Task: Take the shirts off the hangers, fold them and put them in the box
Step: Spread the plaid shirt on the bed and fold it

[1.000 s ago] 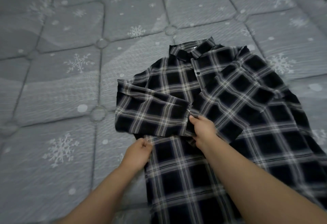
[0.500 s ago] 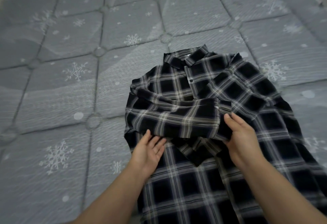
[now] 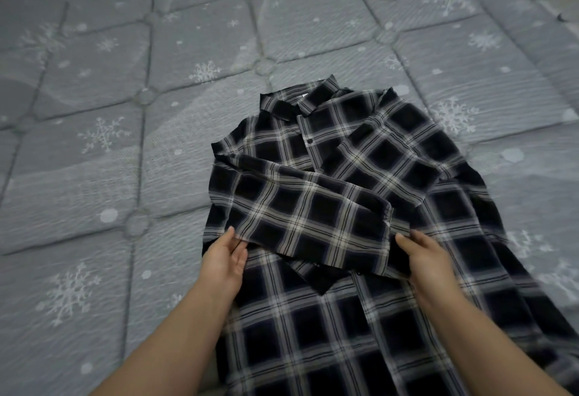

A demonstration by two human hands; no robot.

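A black-and-white plaid shirt [image 3: 360,207] lies front up on the mattress, collar pointing away from me. Its left sleeve [image 3: 307,217] is folded across the chest, and the right sleeve [image 3: 394,157] is folded in diagonally. My left hand [image 3: 224,259] touches the near left edge of the folded sleeve with straight fingers. My right hand [image 3: 421,254] rests by the cuff end with fingers extended. No hanger or box is in view.
The shirt lies on a grey quilted mattress [image 3: 125,145] printed with white snowflakes. The mattress edge [image 3: 539,1] runs along the far right. The shirt's lower body extends toward me, past the bottom of the view.
The left sleeve has been carried across the chest and laid flat. Both hands let go of it, spread apart and now rest straight-fingered at its two ends.
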